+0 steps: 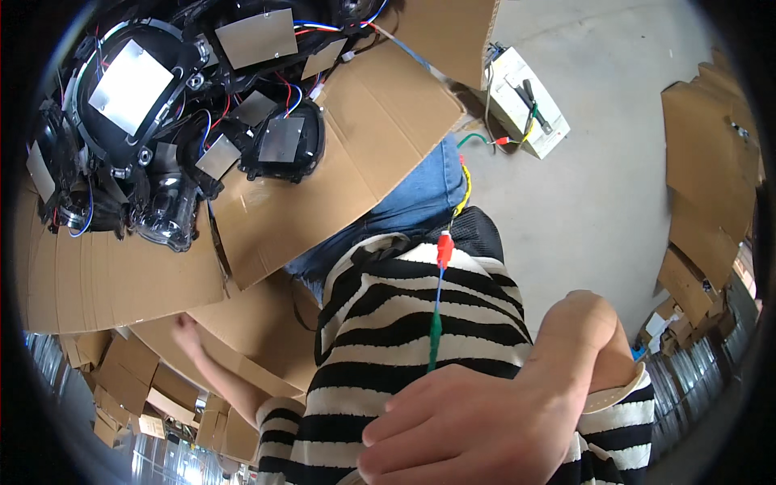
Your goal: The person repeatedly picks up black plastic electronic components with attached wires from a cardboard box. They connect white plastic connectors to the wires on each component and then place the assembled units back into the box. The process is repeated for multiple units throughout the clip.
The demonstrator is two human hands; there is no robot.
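My left hand (187, 333) is at the lower left, against the edge of a brown cardboard flap (121, 295). Its fingers are small and partly hidden by the flap, so their grip does not show. Across my striped shirt, my right hand (473, 424) lies close to the camera with bent fingers pointing left. A thin wire lead (437, 295) with a red connector (444, 249) and a green wrapped section (435, 339) runs straight up my front and vanishes under this hand. The palm side, and anything in it, is hidden.
Several black lamp housings (281, 145) with silver plates and coloured wires lie upon cardboard (356, 121) at the upper left. A white box (529, 101) with tools on it stands on the grey floor (598, 194). Folded cardboard (707, 162) leans at the right.
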